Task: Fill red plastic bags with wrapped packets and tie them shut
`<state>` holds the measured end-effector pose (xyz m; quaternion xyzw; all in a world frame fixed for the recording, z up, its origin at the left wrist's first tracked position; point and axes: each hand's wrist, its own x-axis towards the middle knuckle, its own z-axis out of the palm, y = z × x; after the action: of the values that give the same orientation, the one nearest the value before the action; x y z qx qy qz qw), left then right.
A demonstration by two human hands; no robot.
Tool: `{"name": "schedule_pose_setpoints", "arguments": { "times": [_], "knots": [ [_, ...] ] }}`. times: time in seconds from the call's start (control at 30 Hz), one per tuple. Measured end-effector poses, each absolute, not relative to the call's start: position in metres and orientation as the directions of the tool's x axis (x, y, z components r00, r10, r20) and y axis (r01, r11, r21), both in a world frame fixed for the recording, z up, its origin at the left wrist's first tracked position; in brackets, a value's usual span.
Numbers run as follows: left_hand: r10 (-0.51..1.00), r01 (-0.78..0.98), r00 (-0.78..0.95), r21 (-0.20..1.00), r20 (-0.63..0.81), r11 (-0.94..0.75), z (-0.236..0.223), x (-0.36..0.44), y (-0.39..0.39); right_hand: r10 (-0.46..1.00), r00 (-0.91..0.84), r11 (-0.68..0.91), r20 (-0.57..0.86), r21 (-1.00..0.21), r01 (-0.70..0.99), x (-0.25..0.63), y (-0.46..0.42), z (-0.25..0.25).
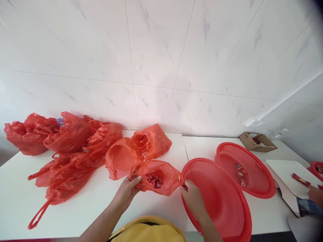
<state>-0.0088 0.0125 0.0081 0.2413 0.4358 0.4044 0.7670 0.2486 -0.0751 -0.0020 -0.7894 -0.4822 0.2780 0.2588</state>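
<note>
A red plastic bag (171, 174) is held stretched between my two hands, its mouth facing up. Small red and white packets (155, 180) lie inside it. My left hand (130, 188) pinches the bag's left edge between thumb and fingers. At the opposite side, my right hand (190, 195) grips the handle end, with the fingers closed. Just behind it on the table are an open red bag (121, 156) and another crumpled red bag (158, 139). The near red basket (227, 195) stands right beside my right hand, and no packets show in its visible part.
Several filled red bags (68, 134) crowd the left side of the white table (106, 208). A second red basket (247, 168) holds a few packets. Farther right are a cardboard box (257, 143), a white tray (285, 174) and another person's hand (315, 195) beside a red packet.
</note>
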Motion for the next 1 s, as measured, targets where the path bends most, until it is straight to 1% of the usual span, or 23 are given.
{"name": "schedule_pose_setpoints", "arguments": {
  "times": [0.1, 0.17, 0.23, 0.37, 0.43, 0.53, 0.6, 0.63, 0.67, 0.73, 0.8, 0.83, 0.93, 1.0],
  "knots": [
    [0.853, -0.42, 0.243, 0.743, -0.461, 0.521, 0.012, -0.017, 0.018, 0.918, 0.378, -0.328, -0.117, -0.761, 0.56, 0.248, -0.071, 0.013],
    [0.867, -0.4, 0.22, 0.77, -0.446, 0.497, 0.015, -0.023, 0.02, 0.937, 0.338, -0.261, -0.09, -0.824, 0.503, 0.246, -0.07, 0.022],
    [0.881, -0.353, 0.196, 0.807, -0.431, 0.474, 0.019, -0.03, 0.023, 0.953, 0.29, -0.217, -0.087, -0.865, 0.453, 0.244, -0.07, 0.029],
    [0.913, -0.208, 0.138, 0.89, -0.383, 0.405, 0.028, -0.04, 0.026, 0.971, 0.233, -0.159, -0.061, -0.889, 0.429, 0.239, -0.072, 0.037],
    [0.932, -0.109, 0.091, 0.926, -0.352, 0.36, 0.031, -0.044, 0.028, 0.969, 0.245, -0.137, -0.034, -0.899, 0.416, 0.238, -0.073, 0.038],
    [0.957, 0.089, 0.005, 0.954, -0.289, 0.287, 0.032, -0.049, 0.032, 0.943, 0.332, -0.133, 0.014, -0.899, 0.416, 0.235, -0.074, 0.037],
    [0.976, 0.264, -0.023, 0.94, -0.217, 0.216, 0.031, -0.052, 0.034, 0.941, 0.337, -0.119, 0.025, -0.909, 0.4, 0.234, -0.074, 0.037],
    [0.984, 0.353, -0.027, 0.92, -0.175, 0.173, 0.03, -0.054, 0.035, 0.949, 0.316, -0.113, 0.009, -0.923, 0.367, 0.233, -0.074, 0.038],
    [0.992, 0.436, -0.023, 0.892, -0.127, 0.124, 0.029, -0.055, 0.036, 0.958, 0.284, -0.116, -0.024, -0.943, 0.312, 0.232, -0.073, 0.038],
    [0.999, 0.552, 0.008, 0.833, -0.036, 0.025, 0.029, -0.058, 0.036, 0.973, 0.204, -0.141, -0.111, -0.98, 0.14, 0.228, -0.072, 0.039],
    [0.998, 0.605, 0.051, 0.794, 0.023, -0.049, 0.03, -0.059, 0.035, 0.974, 0.145, -0.169, -0.175, -0.984, -0.051, 0.223, -0.069, 0.04],
    [0.997, 0.62, 0.074, 0.781, 0.033, -0.072, 0.032, -0.059, 0.035, 0.968, 0.143, -0.186, -0.204, -0.974, -0.127, 0.22, -0.067, 0.04],
    [0.989, 0.634, 0.148, 0.765, 0.019, -0.11, 0.041, -0.057, 0.031, 0.931, 0.243, -0.204, -0.273, -0.939, -0.277, 0.208, -0.06, 0.041],
    [0.974, 0.618, 0.223, 0.77, 0.026, -0.162, 0.049, -0.054, 0.028, 0.912, 0.307, -0.146, -0.271, -0.916, -0.374, 0.201, -0.056, 0.041]
  ]
}}
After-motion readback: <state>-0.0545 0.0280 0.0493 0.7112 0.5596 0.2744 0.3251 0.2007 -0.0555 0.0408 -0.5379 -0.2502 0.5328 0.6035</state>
